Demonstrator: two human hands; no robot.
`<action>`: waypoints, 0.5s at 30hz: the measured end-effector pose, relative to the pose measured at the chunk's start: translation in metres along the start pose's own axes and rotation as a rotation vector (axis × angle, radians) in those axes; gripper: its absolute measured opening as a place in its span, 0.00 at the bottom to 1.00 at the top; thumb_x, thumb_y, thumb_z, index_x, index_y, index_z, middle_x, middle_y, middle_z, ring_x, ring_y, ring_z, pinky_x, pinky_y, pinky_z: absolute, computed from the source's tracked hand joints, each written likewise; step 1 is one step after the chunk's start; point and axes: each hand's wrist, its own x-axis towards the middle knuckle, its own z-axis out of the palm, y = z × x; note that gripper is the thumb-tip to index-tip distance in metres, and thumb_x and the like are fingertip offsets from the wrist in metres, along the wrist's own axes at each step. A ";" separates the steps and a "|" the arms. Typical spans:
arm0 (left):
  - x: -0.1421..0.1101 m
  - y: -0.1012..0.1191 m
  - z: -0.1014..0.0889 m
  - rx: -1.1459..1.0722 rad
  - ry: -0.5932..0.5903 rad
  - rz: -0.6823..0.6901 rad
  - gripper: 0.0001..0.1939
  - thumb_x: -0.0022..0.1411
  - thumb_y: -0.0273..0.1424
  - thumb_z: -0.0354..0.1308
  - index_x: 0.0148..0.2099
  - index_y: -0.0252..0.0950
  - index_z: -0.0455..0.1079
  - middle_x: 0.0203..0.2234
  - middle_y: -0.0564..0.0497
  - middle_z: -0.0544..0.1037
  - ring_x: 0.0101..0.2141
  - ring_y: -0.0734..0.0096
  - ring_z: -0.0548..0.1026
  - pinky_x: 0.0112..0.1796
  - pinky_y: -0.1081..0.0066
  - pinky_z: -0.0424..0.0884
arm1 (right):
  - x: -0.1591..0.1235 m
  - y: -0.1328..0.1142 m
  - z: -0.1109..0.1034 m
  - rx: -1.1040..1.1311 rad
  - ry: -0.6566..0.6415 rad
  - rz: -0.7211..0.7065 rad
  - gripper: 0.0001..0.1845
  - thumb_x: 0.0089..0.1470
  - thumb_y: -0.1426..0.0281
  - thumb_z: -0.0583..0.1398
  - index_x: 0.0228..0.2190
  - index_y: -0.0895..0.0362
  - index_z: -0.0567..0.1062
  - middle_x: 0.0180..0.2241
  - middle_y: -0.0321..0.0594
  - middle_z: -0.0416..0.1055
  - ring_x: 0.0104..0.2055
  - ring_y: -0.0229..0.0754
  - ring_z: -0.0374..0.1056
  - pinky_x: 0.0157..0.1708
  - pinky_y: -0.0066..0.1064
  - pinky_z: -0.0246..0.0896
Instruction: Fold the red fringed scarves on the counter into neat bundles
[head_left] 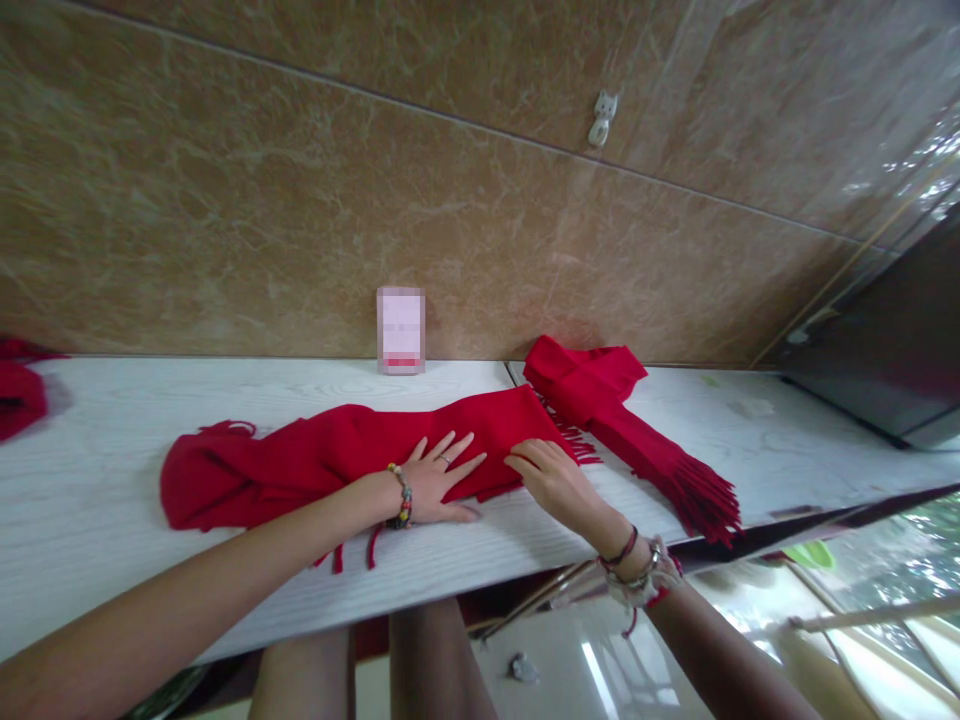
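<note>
A long red scarf (352, 445) with fringed ends lies lengthwise on the white wood-grain table. My left hand (439, 482) rests flat on its middle with fingers spread, the thumb reaching past the near edge onto the table. Toward the scarf's right end, my right hand (551, 480) has its fingers bent together at the cloth, and the fingertips look pinched on it. Just beyond that end lies a second red scarf (600, 400), loosely folded, its fringe pointing to the front right.
A small pale box (401, 330) stands against the brown marbled wall (300, 200). More red cloth (21, 400) lies at the far left of the table (97, 490). A dark appliance (885, 340) sits at the right end. A white cat figure (602, 118) is on the wall.
</note>
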 end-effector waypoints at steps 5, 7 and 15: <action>0.000 -0.004 -0.008 -0.057 0.011 0.017 0.34 0.54 0.52 0.45 0.61 0.51 0.44 0.61 0.48 0.43 0.58 0.50 0.44 0.51 0.44 0.44 | -0.022 0.014 -0.002 0.133 -0.173 0.079 0.20 0.54 0.80 0.48 0.48 0.58 0.66 0.50 0.45 0.64 0.53 0.43 0.57 0.49 0.41 0.56; 0.006 -0.004 -0.019 -0.089 0.073 -0.014 0.29 0.58 0.49 0.41 0.60 0.48 0.48 0.57 0.46 0.55 0.55 0.53 0.55 0.50 0.51 0.52 | -0.027 0.019 -0.007 0.218 -0.237 0.095 0.21 0.54 0.78 0.50 0.50 0.57 0.64 0.52 0.45 0.61 0.55 0.43 0.55 0.51 0.41 0.54; 0.048 -0.003 -0.024 -0.068 0.253 -0.196 0.31 0.60 0.45 0.39 0.61 0.35 0.46 0.61 0.43 0.43 0.59 0.55 0.41 0.53 0.51 0.46 | 0.029 0.035 -0.013 0.373 -0.141 0.276 0.18 0.57 0.72 0.48 0.46 0.63 0.68 0.47 0.49 0.67 0.51 0.42 0.60 0.51 0.36 0.56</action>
